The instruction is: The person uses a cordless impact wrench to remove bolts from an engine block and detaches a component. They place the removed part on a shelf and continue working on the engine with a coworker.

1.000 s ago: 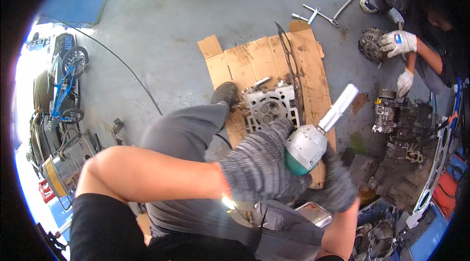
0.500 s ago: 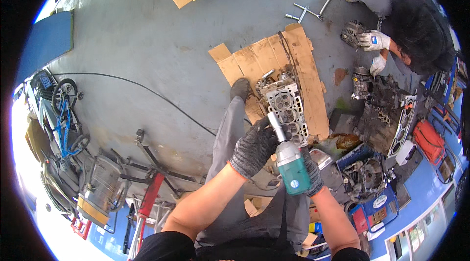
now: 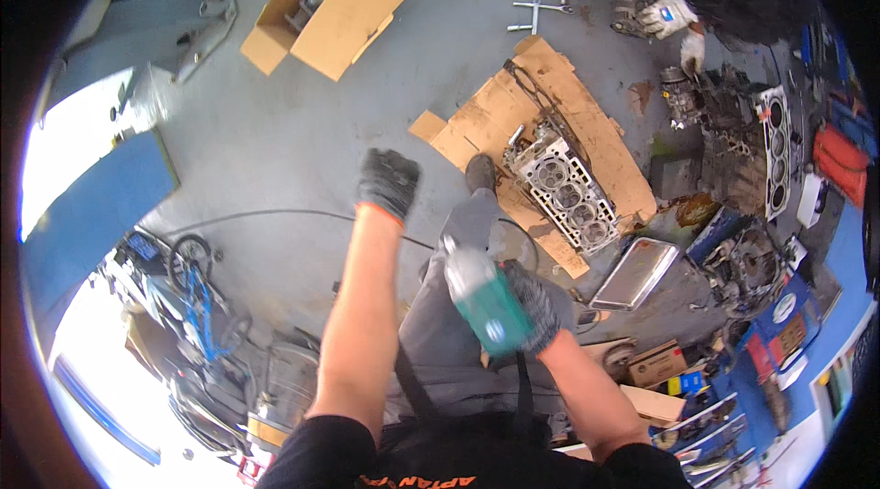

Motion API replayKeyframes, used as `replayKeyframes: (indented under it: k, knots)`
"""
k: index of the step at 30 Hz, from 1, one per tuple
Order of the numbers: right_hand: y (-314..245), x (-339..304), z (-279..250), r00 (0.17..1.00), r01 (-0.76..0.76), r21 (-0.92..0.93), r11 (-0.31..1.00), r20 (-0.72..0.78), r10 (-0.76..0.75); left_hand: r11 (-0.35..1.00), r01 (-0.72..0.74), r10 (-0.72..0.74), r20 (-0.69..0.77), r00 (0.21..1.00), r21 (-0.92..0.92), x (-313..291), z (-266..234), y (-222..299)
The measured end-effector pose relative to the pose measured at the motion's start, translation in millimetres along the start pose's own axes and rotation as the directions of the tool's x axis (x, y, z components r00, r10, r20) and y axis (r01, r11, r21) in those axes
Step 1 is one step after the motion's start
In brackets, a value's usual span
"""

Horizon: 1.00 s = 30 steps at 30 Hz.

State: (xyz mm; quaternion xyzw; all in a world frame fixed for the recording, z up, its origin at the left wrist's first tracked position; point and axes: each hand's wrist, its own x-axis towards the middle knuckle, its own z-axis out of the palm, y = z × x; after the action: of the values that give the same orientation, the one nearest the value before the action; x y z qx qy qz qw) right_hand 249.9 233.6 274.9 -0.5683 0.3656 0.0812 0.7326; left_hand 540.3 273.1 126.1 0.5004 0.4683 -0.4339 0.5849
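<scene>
My right hand (image 3: 536, 310), in a dark grey knit glove, grips a green and silver impact wrench (image 3: 493, 306) over my lap. Its nose points up and to the left, with no long socket showing on it. My left hand (image 3: 390, 185), gloved alike with an orange cuff, is raised to the left, away from the tool. Its fingers are curled closed, and whatever they may hold is hidden. Beyond my right hand a metal engine cylinder head (image 3: 566, 191) lies on a flattened cardboard sheet (image 3: 610, 145), beside my shoe (image 3: 480, 173).
A shallow metal tray (image 3: 635, 274) lies right of the cylinder head. At far right a co-worker's white-gloved hands (image 3: 667, 17) touch a small engine part (image 3: 631, 12). An open cardboard box (image 3: 353, 21) stands far left; a dark cable (image 3: 275, 212) crosses the floor.
My left hand has come off the wrench's front and moved left, now closed. The long socket no longer shows on the wrench. The wrench has moved left and tilted; the view has turned left.
</scene>
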Motion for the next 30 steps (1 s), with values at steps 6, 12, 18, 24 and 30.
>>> replayKeyframes:
  k: [6, 12, 18, 24, 30]
  knots:
    - [52, -52, 33, 0.916, -0.107, 0.45, 0.887, -0.302, 0.264, -0.075, -0.436, 0.201, 0.442, 0.874, 0.897, 127, 9, -8]
    - [190, -23, 64, 0.679, -0.328, -0.441, 0.836, -0.725, -0.116, -0.884, -0.431, -0.248, 0.6, 0.76, 0.18, 178, 52, -125]
    - [295, 48, 151, 0.355, -0.353, -0.017, 0.936, -0.927, 0.118, -0.683, -0.188, -0.693, 0.545, 0.471, -0.706, 334, 78, -185]
    - [325, 74, 198, 0.335, -0.255, 0.205, 0.945, -0.898, 0.286, -0.613, -0.223, -0.782, 0.542, 0.307, -0.758, 425, 97, -205]
    - [322, 74, 190, 0.352, -0.19, 0.28, 0.941, -0.875, 0.332, -0.39, -0.245, -0.919, 0.362, 0.154, -0.888, 422, 73, -279]
